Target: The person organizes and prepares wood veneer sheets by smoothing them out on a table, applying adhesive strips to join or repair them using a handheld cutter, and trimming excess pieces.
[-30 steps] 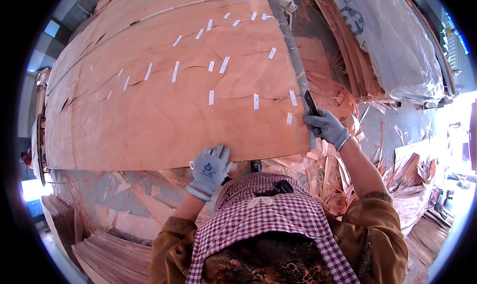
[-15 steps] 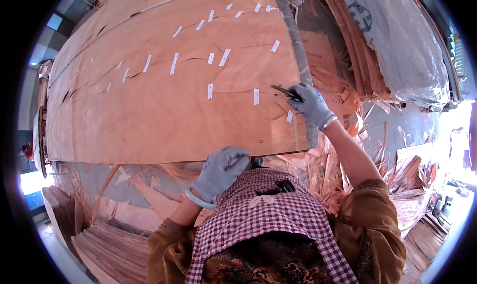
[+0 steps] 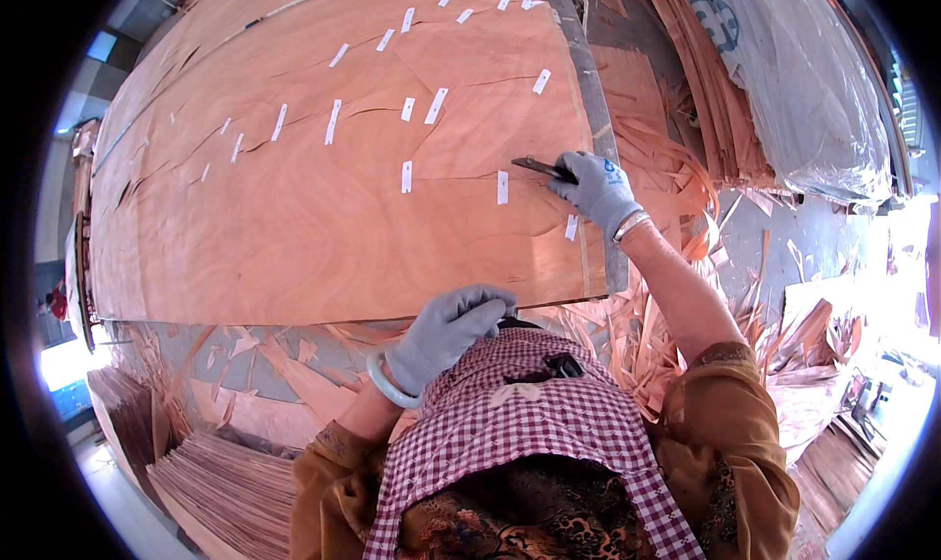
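A large sheet of reddish wood veneer [image 3: 294,227] lies before me, with cracks and several short white tape strips [image 3: 407,177] stuck on it. My right hand [image 3: 598,188], in a grey glove, is closed round a dark, slim knife [image 3: 534,166]. Its tip points left over the sheet, above a tape strip near the right edge. At the sheet's near edge, by my waist, is my left hand [image 3: 451,330], also gloved. Its fingers are bent and drawn together; whatever they pinch is hidden. A small black thing shows beside the fingertips.
A grey strip [image 3: 615,256] runs along the sheet's right edge. Veneer scraps [image 3: 657,335] litter the floor at right and below the sheet. Stacked veneer [image 3: 230,491] stands at lower left. A plastic-wrapped stack [image 3: 804,99] is at far right.
My right hand has moved a little left with the knife, which now lies flatter. My left hand has shifted right along the near edge, its fingers drawing together.
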Tool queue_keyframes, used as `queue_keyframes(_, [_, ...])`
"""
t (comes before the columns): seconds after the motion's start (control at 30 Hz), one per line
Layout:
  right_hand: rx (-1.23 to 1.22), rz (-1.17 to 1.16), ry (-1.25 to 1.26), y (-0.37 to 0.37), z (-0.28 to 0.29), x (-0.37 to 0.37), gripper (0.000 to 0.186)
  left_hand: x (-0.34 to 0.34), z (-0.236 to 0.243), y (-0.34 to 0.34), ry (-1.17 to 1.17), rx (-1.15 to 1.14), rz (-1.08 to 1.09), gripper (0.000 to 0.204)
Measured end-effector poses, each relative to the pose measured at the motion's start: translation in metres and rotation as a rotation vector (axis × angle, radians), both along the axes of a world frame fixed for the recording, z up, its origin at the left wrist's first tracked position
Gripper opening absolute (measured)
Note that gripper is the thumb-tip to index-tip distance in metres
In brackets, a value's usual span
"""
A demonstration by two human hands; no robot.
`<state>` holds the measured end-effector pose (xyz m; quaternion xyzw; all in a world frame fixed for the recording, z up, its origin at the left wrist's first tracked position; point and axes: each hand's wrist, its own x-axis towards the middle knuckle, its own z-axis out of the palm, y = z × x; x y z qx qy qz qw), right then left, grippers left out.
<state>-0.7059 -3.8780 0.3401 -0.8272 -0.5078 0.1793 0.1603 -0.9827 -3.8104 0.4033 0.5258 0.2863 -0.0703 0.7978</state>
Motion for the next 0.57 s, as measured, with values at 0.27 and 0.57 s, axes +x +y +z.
queue_keyframes(0.27, [0.125, -0.092, 0.388, -0.023, 0.017, -0.001, 0.021, 0.023, -0.005, 0.016, -0.102, -0.239, 0.223, 0.034])
queue_keyframes(0.57, [0.251, -0.252, 1.657, -0.060, 0.022, -0.097, 0.063, 0.066, -0.022, 0.003, -0.486, -0.480, 0.528, 0.046])
